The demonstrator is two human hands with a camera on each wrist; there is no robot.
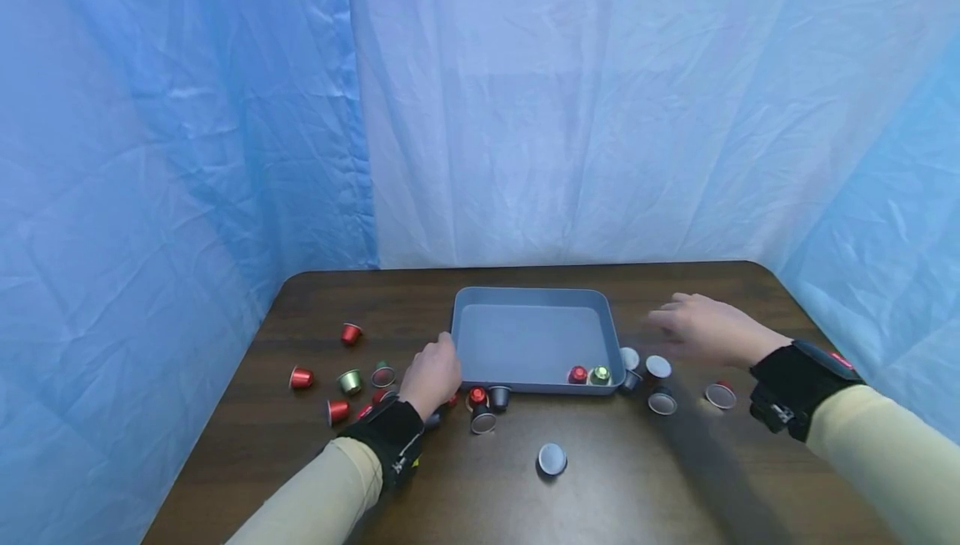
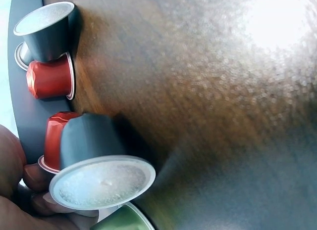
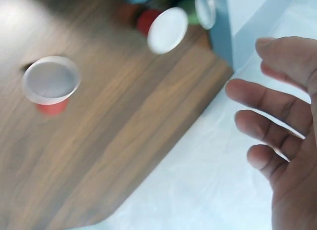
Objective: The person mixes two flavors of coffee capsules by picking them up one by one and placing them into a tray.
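My left hand (image 1: 431, 374) is at the left edge of a grey-blue tray (image 1: 534, 337), fingers bent. In the left wrist view its fingers (image 2: 10, 212) lie behind a dark coffee capsule (image 2: 91, 138) and beside a red capsule (image 2: 53, 133); whether they pinch anything is hidden. My right hand (image 1: 705, 332) hovers right of the tray, fingers apart and loosely bent, with nothing held in the right wrist view. Inside the tray's near right corner sit a red capsule (image 1: 577, 375) and a green capsule (image 1: 601, 375).
Several red and green capsules, such as this red one (image 1: 301, 377), lie scattered left of the tray. More capsules with pale lids (image 1: 658, 367) stand by its right end. One pale-lidded capsule (image 1: 552, 460) is near the front. Blue-white curtains (image 1: 555, 112) surround the brown table (image 1: 615, 495).
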